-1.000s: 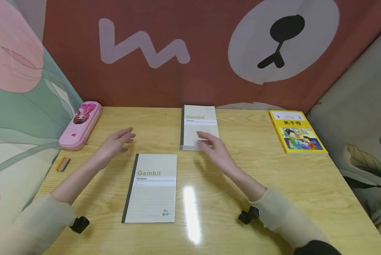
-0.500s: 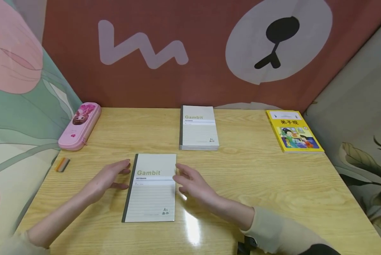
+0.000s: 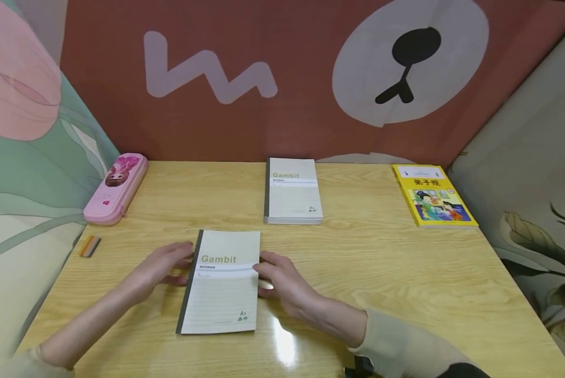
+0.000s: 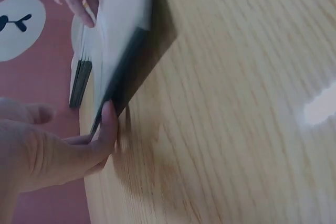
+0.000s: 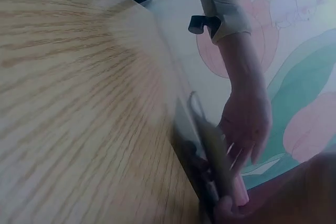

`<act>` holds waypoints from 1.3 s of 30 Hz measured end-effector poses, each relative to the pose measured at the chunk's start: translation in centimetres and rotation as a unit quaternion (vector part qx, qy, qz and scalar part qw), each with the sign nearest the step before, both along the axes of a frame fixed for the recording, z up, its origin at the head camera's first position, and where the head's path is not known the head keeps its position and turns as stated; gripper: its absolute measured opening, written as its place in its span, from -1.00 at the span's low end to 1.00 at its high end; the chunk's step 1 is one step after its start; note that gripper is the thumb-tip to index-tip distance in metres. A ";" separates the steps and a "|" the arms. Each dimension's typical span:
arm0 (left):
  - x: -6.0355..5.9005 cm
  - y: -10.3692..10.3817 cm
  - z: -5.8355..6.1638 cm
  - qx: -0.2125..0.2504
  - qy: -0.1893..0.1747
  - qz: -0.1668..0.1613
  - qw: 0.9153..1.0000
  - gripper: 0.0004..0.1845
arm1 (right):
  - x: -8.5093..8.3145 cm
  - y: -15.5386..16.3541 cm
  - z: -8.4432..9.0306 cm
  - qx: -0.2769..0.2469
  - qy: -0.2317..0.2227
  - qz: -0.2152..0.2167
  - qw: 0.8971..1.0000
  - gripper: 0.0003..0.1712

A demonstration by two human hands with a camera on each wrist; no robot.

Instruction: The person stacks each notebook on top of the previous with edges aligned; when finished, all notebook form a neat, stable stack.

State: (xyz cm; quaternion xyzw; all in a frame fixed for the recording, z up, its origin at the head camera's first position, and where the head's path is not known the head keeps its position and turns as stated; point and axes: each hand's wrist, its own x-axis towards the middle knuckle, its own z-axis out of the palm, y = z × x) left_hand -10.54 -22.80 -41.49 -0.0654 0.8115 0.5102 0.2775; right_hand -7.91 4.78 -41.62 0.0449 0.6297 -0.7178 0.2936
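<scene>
Looking down from your head camera, you see the near notebook (image 3: 221,283) lying on the wooden table (image 3: 381,273), close to the front edge, with your left hand (image 3: 161,265) at its dark spine and your right hand (image 3: 282,278) at its open edge. That view makes the notebook look flat. Your left wrist camera shows otherwise: the spine side of the notebook (image 4: 123,51) is tilted up off the table (image 4: 236,103), and your left fingertips (image 4: 108,116) press against the dark edge with fingers fairly straight. Your right wrist camera is blurred, yet it shows the notebook (image 5: 207,150) edge-on, your left hand (image 5: 244,124) beyond it with fingers spread, and one right fingertip (image 5: 223,205) touching the near edge. Whether the right fingers curl under the cover you cannot tell; they look relaxed and extended.

The notebook has a pale, faintly lined cover with "Gambit" in olive print, a light band below it, and a dark bound spine. It is thin and rectangular. The tabletop is glossy, light oak-grained, with a bright glare patch.

Farther back sit a stack of matching notebooks (image 3: 292,191), a yellow picture book (image 3: 433,195), a pink rounded pencil case (image 3: 116,188) and a small striped eraser (image 3: 89,245).
</scene>
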 end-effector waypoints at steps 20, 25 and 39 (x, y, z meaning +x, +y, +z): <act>-5.5 4.8 3.7 0.184 0.095 0.061 0.977 -0.14 | -7.8 2.8 4.2 0.026 0.160 -0.105 0.981 -0.16; -7.8 7.8 4.0 0.255 0.103 0.111 0.955 -0.26 | -10.6 4.8 4.8 0.027 0.143 -0.157 0.977 -0.23; -13.0 13.9 2.2 0.360 0.124 0.178 0.907 -0.43 | -16.6 9.2 3.1 -0.003 0.104 -0.236 0.966 -0.34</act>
